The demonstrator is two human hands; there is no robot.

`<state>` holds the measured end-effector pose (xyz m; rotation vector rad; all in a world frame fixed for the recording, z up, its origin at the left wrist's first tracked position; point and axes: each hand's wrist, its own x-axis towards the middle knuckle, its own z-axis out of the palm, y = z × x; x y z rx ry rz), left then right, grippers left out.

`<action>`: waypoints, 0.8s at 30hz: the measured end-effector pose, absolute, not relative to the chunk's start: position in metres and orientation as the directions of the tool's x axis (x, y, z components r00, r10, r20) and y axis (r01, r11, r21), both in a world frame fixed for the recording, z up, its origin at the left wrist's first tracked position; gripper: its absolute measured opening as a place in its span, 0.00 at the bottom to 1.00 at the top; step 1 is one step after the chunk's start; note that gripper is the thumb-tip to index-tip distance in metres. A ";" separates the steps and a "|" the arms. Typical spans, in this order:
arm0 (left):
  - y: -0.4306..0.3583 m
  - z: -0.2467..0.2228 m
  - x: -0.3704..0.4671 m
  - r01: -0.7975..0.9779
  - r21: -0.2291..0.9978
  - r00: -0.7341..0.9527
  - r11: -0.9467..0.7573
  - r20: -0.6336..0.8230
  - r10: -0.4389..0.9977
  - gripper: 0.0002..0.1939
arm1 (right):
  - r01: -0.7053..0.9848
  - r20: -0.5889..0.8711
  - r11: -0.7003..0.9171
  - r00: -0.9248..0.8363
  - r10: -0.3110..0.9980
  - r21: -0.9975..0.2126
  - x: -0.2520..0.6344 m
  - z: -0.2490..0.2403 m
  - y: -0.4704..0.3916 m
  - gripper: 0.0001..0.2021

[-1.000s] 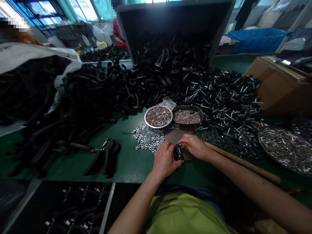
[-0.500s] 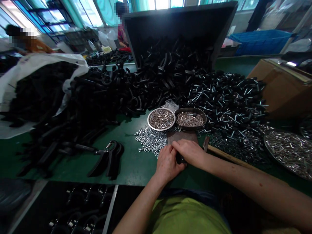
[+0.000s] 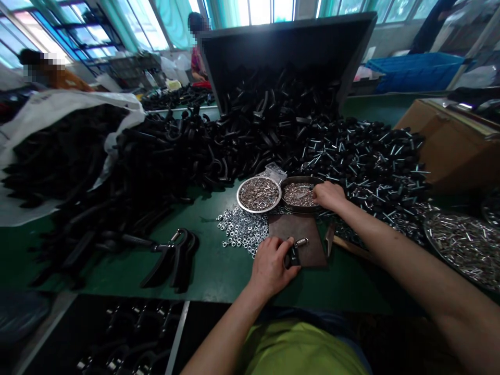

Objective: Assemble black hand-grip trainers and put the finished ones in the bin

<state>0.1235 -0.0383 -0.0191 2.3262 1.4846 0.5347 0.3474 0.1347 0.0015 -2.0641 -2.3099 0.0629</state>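
Note:
My left hand grips a small black part on a brown pad at the table's near edge. A short metal spring sticks out beside that part. My right hand reaches forward into the dark tray of small metal pieces, fingers curled down among them; I cannot see whether it holds one. A round tin of metal rings stands just left of that tray. Loose silver nuts lie scattered left of the pad.
Huge heaps of black curved handles fill the left and back. Black knobs with screws pile at the right, by a cardboard box and a tray of pins. Assembled black pieces lie near left. Other people work at the back.
My right hand has left the black part and moved forward to the dark tray. My left hand stays on the part, and the spring on it now shows.

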 end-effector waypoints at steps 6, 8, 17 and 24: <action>-0.033 -0.021 0.125 0.695 0.647 0.297 -0.312 0.137 0.945 0.30 | 0.988 0.072 0.108 -0.101 0.992 -0.108 0.355 -0.004 0.132 0.05; -0.030 -0.019 0.124 0.575 0.798 0.180 -0.178 0.089 0.980 0.29 | 0.983 0.115 0.109 -0.092 0.989 -0.149 0.357 -0.001 0.127 0.07; -0.028 0.000 0.116 -0.708 0.470 0.206 0.527 -0.577 0.791 0.14 | 0.378 0.080 0.127 -0.138 0.987 -0.917 0.319 0.018 0.040 0.08; -0.034 0.009 0.121 -0.786 0.228 0.407 0.575 -0.511 0.758 0.14 | 0.326 0.176 0.263 -0.274 0.946 -0.908 0.289 0.016 -0.004 0.02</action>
